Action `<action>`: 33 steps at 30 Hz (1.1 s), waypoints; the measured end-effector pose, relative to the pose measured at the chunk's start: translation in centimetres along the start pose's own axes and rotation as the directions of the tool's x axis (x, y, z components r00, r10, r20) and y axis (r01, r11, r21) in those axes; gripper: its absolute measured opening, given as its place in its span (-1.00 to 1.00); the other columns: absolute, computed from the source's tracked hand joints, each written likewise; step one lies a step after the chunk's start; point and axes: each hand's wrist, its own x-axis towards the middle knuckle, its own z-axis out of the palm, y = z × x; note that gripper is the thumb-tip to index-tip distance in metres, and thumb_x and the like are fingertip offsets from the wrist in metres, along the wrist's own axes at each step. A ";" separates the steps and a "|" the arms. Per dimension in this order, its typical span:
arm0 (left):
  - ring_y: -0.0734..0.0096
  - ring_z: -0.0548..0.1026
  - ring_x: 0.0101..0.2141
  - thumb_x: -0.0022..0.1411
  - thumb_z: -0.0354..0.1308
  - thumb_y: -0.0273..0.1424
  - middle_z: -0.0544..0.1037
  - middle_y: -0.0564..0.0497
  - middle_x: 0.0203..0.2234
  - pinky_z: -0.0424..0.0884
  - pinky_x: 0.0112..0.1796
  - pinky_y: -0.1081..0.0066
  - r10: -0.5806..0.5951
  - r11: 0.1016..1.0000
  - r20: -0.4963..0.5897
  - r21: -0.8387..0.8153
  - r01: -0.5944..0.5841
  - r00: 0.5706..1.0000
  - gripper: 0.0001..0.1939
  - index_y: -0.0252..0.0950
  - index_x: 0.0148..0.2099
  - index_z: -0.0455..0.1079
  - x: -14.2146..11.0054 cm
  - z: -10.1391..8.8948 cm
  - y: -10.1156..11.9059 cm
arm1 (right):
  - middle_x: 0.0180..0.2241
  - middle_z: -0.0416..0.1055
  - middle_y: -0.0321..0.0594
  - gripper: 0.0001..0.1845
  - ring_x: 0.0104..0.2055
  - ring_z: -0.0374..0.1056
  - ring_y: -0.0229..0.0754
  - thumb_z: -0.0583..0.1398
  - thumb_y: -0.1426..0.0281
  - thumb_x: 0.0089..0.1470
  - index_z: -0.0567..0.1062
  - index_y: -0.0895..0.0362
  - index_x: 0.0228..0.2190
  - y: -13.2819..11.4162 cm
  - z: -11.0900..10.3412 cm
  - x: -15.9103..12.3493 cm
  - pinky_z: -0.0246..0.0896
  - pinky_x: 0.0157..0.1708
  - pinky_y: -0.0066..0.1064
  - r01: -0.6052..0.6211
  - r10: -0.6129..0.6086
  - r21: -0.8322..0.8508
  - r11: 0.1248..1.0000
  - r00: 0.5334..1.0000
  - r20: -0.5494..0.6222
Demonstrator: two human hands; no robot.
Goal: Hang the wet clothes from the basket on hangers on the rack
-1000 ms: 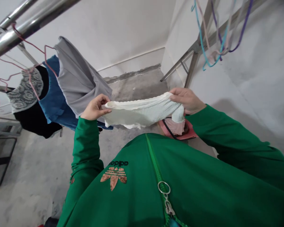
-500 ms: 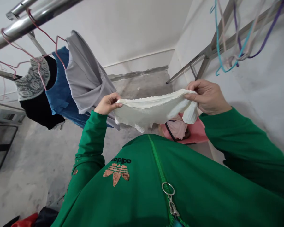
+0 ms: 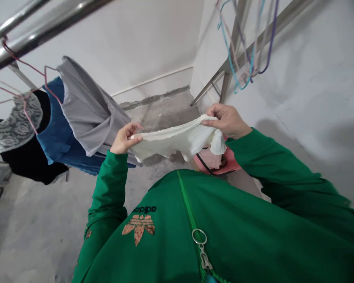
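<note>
A cream ribbed knit garment point(image 3: 174, 140) with a scalloped edge hangs stretched between my two hands. My left hand point(image 3: 125, 137) pinches its left end between thumb and fingers, close to the grey top on a hanger. My right hand point(image 3: 225, 121) grips the other end from above, and a fold of the cloth droops below it. Directly under that end sits a pink basin point(image 3: 225, 163) holding pink cloth point(image 3: 210, 158). My green zip-up track jacket sleeves cover both forearms.
To the left, a grey top point(image 3: 88, 112), blue garment point(image 3: 51, 125), black garment point(image 3: 29, 169) and lace piece point(image 3: 16, 124) hang on pink hangers from a steel rail point(image 3: 38, 35). Blue and purple hangers point(image 3: 247, 43) dangle on the right rack above a concrete floor point(image 3: 41, 232).
My hands have come closer together, so the cream garment spans less width. The whole view has shifted, with the rail, hanging clothes and basin sitting further left.
</note>
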 end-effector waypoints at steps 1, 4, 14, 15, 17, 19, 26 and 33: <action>0.53 0.26 -0.55 -0.08 0.31 -0.14 0.33 0.13 -0.59 0.13 -0.49 0.50 -0.014 0.993 0.003 0.113 0.014 1.000 -0.60 -0.32 -0.26 0.43 -0.1 0.3 0.2 | -0.56 0.13 -0.36 -0.47 -0.49 0.02 -0.36 0.41 0.11 -0.27 0.21 0.13 -0.58 0.0 0.1 0.0 -0.09 -0.49 -0.48 0.004 -0.004 -0.010 1.000 1.000 0.012; 0.41 0.39 -0.45 0.05 0.15 -0.24 0.46 0.02 -0.53 0.23 -0.41 0.46 -0.018 0.873 -0.072 0.485 0.051 0.997 -0.77 -0.32 -0.40 0.46 -0.6 1.4 0.4 | -0.56 0.10 -0.36 -0.47 -0.49 0.01 -0.35 0.36 0.04 -0.22 0.22 0.13 -0.58 0.1 0.2 -0.4 -0.08 -0.49 -0.47 0.000 0.001 -0.049 0.999 0.999 0.034; 0.25 0.45 -0.32 -0.08 0.05 -0.41 0.48 -0.06 -0.45 0.35 -0.24 0.34 -0.054 0.839 -0.397 0.479 0.257 0.916 -0.85 -0.27 -0.43 0.44 -1.1 3.4 -3.5 | -0.55 0.10 -0.37 -0.53 -0.48 0.04 -0.35 0.25 0.04 -0.11 0.19 0.13 -0.56 1.8 0.3 -2.6 -0.01 -0.45 -0.47 -0.054 0.063 -0.147 0.988 0.996 0.059; 0.28 0.45 -0.36 -0.10 0.06 -0.37 0.48 -0.03 -0.48 0.36 -0.27 0.35 -0.168 0.916 -0.396 0.276 0.292 0.903 -0.84 -0.27 -0.43 0.42 -1.1 3.9 -3.7 | -0.55 0.12 -0.37 -0.52 -0.48 0.06 -0.34 0.25 0.04 -0.11 0.19 0.13 -0.56 2.0 0.5 -2.7 0.01 -0.45 -0.47 -0.059 0.077 -0.170 0.984 0.992 0.096; 0.37 0.42 -0.47 -0.16 0.12 -0.29 0.47 0.03 -0.54 0.36 -0.39 0.41 -0.381 0.924 -0.287 -0.162 0.347 0.879 -0.80 -0.27 -0.43 0.37 -1.2 5.5 -3.9 | -0.53 0.18 -0.34 -0.56 -0.47 0.12 -0.33 0.24 0.06 -0.10 0.23 0.14 -0.55 1.7 0.4 -2.6 0.06 -0.45 -0.46 -0.061 0.114 -0.232 0.971 0.969 0.220; 0.48 0.33 -0.58 -0.25 0.20 -0.23 0.42 0.10 -0.62 0.26 -0.51 0.49 -0.489 0.813 -0.161 -0.441 0.381 0.857 -0.71 -0.27 -0.43 0.31 -1.3 7.4 -3.7 | -0.47 0.30 -0.27 -0.65 -0.43 0.23 -0.28 0.21 0.11 -0.06 0.32 0.16 -0.47 0.0 -0.2 -2.3 0.14 -0.42 -0.44 -0.004 0.101 -0.286 0.958 0.940 0.326; 0.59 0.17 -0.63 -0.26 0.14 -0.19 0.27 0.15 -0.74 0.06 -0.56 0.54 -0.424 0.892 -0.017 -0.180 0.414 0.906 -0.74 -0.30 -0.60 0.28 -1.3 10.2 -3.8 | -0.28 0.46 -0.05 -0.64 -0.25 0.37 -0.08 0.17 0.13 0.09 0.45 0.15 -0.23 -9.8 -5.5 2.9 0.18 -0.31 -0.32 0.039 -0.336 -0.769 0.638 0.912 -0.233; 0.55 0.14 -0.60 -0.18 0.08 -0.12 0.16 0.14 -0.73 0.06 -0.53 0.48 -0.375 0.926 -0.004 0.040 0.374 0.927 -0.67 -0.24 -0.68 0.11 -1.9 8.7 -5.7 | -0.40 0.47 0.11 -0.77 -0.20 0.37 0.09 0.26 0.31 -0.02 0.50 0.27 -0.39 -10.1 -8.0 11.3 0.11 -0.27 -0.25 -0.204 -0.272 -0.927 0.315 0.916 -0.294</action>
